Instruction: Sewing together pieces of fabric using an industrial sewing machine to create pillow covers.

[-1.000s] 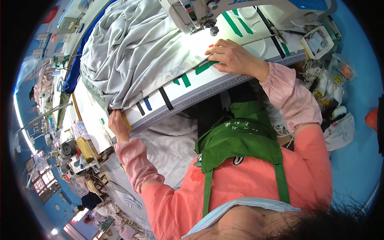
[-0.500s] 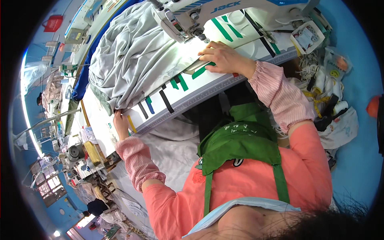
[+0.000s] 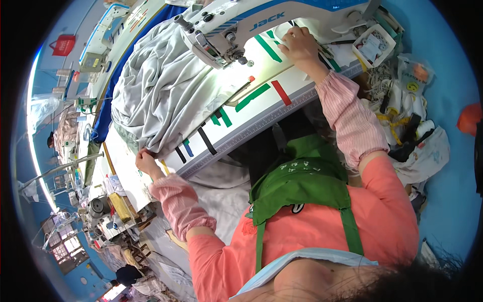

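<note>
Coloured strips [image 3: 280, 93] are marking a white table [image 3: 256, 113], where a sewing machine [image 3: 251, 31] is standing. The step in hand seems to be arranging grey cloth [image 3: 161, 90] at the machine; the next move is probably calling for keeping its edge straight. The left hand [image 3: 148, 163] appears to be pinching the near corner, and the cloth is spreading up and right from its fingertips, bunching left of the machine. The right hand [image 3: 301, 47] is hovering or resting by the machine's arm, apart from the cloth; whether it is gripping anything, I cannot tell.

Pale grey cloth [image 3: 156, 90], heaped in loose folds, on white table [image 3: 255, 109]
</note>
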### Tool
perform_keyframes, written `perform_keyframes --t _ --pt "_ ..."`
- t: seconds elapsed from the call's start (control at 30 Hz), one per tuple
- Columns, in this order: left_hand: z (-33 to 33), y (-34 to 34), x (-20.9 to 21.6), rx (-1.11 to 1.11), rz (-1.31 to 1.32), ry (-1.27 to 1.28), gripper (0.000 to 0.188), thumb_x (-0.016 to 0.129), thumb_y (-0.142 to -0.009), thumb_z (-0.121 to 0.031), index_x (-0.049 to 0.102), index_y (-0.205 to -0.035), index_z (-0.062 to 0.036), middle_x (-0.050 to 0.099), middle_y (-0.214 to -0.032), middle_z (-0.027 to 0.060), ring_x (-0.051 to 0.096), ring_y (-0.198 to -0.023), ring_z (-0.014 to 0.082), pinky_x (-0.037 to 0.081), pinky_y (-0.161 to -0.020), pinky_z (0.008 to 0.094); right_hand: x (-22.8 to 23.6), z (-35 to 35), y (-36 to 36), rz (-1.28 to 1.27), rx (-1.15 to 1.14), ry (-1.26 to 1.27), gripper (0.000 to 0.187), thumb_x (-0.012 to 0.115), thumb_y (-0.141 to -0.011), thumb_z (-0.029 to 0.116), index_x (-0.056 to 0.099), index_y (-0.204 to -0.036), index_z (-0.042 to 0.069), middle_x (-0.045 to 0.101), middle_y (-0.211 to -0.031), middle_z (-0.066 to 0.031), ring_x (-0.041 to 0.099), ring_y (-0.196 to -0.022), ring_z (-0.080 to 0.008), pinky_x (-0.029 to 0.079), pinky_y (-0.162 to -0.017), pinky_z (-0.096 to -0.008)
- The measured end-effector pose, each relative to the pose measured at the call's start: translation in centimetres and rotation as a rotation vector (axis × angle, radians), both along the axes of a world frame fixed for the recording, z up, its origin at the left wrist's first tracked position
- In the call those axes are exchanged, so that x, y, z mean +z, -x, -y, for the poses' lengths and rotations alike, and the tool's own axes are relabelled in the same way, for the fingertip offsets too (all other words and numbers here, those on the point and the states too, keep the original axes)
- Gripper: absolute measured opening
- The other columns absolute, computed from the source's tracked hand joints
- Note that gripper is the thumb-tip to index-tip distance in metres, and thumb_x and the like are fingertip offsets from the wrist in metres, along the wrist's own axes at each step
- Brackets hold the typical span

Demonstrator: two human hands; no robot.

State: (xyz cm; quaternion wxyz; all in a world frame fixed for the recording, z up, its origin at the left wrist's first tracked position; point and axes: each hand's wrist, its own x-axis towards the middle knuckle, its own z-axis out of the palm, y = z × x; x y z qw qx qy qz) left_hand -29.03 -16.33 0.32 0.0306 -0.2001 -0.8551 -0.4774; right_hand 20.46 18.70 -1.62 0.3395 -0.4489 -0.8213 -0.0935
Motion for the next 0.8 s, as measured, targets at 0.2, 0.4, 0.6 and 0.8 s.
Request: perform_keyframes --t 0.2,0.4,0.6,0.8 --pt "-9.4 -13.3 4.2 0.041 -0.392 -0.544 0.021 0.057 -0.082 -0.008 0.063 -0.100 -0.0010 0.062 -0.086 0.0080 0.057 -0.075 0.0182 0.047 -0.068 0.0301 4.1 5.8 2.1 -0.016 0.341 0.124 0.006 0.062 -0.080 0.007 0.064 -0.086 0.007 0.064 -0.098 -0.0095 0.061 -0.092 -0.0266 0.052 -0.074 -0.0399" --pt "-14.9 -27.4 3.4 -1.216 -0.715 -0.099 0.039 0.069 -0.072 0.000 0.066 -0.109 -0.0074 0.064 -0.088 0.0072 0.065 -0.080 0.0265 0.052 -0.067 0.0374 6.1 10.6 4.4 -0.459 0.931 0.946 0.014 0.059 -0.090 0.011 0.063 -0.099 0.000 0.066 -0.080 -0.0126 0.062 -0.068 -0.0233 0.047 -0.064 -0.0324" --pt "-17.9 -23.8 1.7 -1.073 -0.629 0.004 0.021 0.066 -0.080 0.000 0.071 -0.098 -0.0092 0.061 -0.079 0.0079 0.061 -0.061 0.0248 0.048 -0.055 0.0343 5.0 5.2 5.1 -0.200 0.572 0.807 0.020 0.061 -0.091 0.019 0.064 -0.093 -0.001 0.065 -0.078 -0.0119 0.061 -0.067 -0.0212 0.047 -0.063 -0.0323" --pt "-19.1 -20.0 0.1 -1.181 -0.775 0.078 0.028 0.066 -0.077 0.000 0.071 -0.100 -0.0153 0.062 -0.085 0.0032 0.062 -0.061 0.0183 0.049 -0.051 0.0315 1.8 3.7 6.1 -0.041 0.471 0.595 0.019 0.066 -0.085 0.017 0.060 -0.091 0.000 0.059 -0.076 -0.0110 0.060 -0.070 -0.0263 0.048 -0.063 -0.0346"
